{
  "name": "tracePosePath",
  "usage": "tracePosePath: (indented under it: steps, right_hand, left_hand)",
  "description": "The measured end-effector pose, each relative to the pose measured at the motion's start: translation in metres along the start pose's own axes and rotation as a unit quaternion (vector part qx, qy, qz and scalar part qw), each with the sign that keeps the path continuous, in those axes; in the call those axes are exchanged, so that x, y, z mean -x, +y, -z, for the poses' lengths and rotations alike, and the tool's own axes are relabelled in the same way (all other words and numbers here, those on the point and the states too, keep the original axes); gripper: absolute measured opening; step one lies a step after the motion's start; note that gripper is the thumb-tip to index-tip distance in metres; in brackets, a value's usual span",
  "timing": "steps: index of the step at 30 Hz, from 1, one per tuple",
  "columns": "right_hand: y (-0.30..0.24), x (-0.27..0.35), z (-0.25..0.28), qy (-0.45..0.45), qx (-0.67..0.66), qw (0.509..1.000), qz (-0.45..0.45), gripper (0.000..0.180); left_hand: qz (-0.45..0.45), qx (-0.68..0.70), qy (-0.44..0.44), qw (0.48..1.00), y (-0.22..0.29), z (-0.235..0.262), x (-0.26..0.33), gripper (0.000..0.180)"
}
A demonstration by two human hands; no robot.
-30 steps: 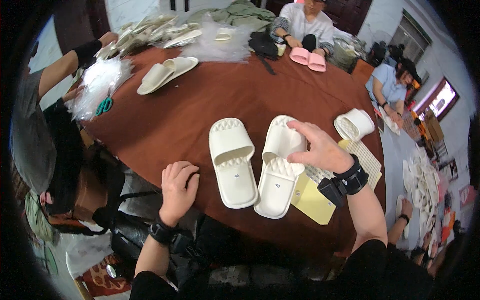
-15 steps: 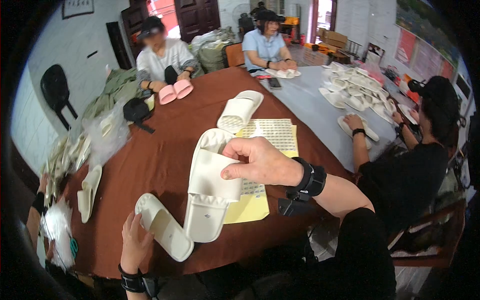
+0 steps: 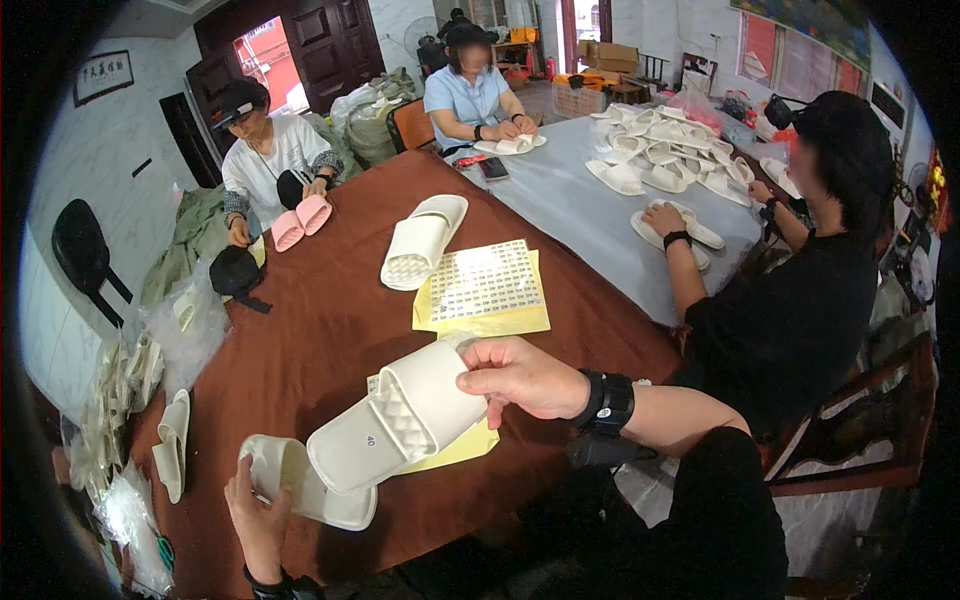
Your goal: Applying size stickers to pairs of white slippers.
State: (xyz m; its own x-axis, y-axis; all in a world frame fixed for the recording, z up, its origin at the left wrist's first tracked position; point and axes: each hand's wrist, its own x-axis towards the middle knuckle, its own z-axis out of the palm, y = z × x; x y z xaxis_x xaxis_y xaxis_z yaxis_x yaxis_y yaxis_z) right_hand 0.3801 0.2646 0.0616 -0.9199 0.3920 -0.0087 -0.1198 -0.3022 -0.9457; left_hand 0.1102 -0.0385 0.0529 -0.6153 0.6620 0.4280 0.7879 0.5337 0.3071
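Note:
A cream slipper is raised and tilted over the brown cloth, my right hand pinching it by the side of its strap. Its padded insole, with a small dark printed mark near one end, faces up. A second cream slipper lies lower left, partly hidden beneath the first. My left hand grips its left end, thumb on the near side and fingers along the outer edge. Yellow-backed sticker sheets lie beyond and under the raised slipper. Another cream slipper rests just past them.
A lone slipper and plastic bags lie at the left edge, near a black cap. Across the table a person handles pink slippers. Two people sit at the grey table, which bears a slipper pile.
My right hand has turned the slipper from upright to slanting, its marked end now lower left over the other slipper. My left hand has shifted slightly down. The whole view has shifted too.

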Motion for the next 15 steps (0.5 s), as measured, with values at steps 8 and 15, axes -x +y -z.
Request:
tracePosePath:
  steps: [8, 15]
  right_hand:
    - [0.029, 0.010, -0.023, -0.041, -0.024, 0.999, 0.024, 0.010]
    - [0.052, 0.007, -0.046, -0.075, -0.101, 0.992, -0.002, 0.024]
  left_hand:
    - [-0.055, -0.069, 0.085, 0.992, 0.048, 0.007, 0.012, 0.061]
    - [-0.052, -0.116, 0.143, 0.981, 0.055, 0.001, 0.022, 0.058]
